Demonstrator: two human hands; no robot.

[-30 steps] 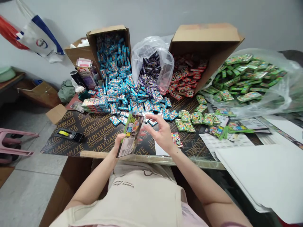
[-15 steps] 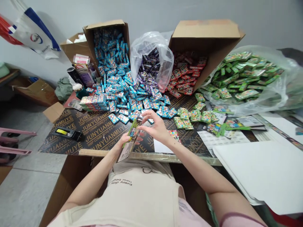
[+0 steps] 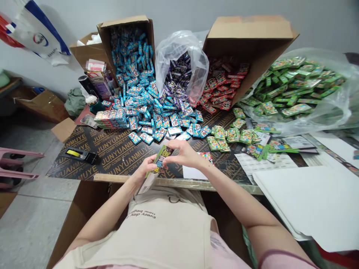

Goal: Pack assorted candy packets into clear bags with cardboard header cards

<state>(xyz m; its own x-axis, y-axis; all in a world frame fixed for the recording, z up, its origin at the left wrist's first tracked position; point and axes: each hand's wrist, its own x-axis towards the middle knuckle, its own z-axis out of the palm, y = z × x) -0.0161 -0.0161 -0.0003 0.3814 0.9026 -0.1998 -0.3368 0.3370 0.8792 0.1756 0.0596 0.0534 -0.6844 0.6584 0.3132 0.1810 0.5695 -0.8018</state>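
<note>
My left hand [image 3: 146, 167] grips a long green printed card pack [image 3: 157, 166] near the table's front edge, tilted with its white lower end toward me. My right hand [image 3: 183, 154] is closed on the pack's upper end, fingers pinched over it. Just beyond the hands lies a spill of small blue packets [image 3: 157, 119]. A small red-and-white packet [image 3: 206, 157] lies on a white sheet right of my right hand.
Tipped cartons hold blue packets [image 3: 126, 48] and red packets [image 3: 224, 82]; a clear bag holds purple ones [image 3: 179, 74]; another bag holds green ones [image 3: 294, 86]. Green packets [image 3: 230, 136] lie in a row. A black tape dispenser [image 3: 80, 155] sits left. White sheets [image 3: 308, 201] lie at right.
My right hand went from open above the pack to closed on its top end. The pack has dropped lower and turned more edge-on toward the table.
</note>
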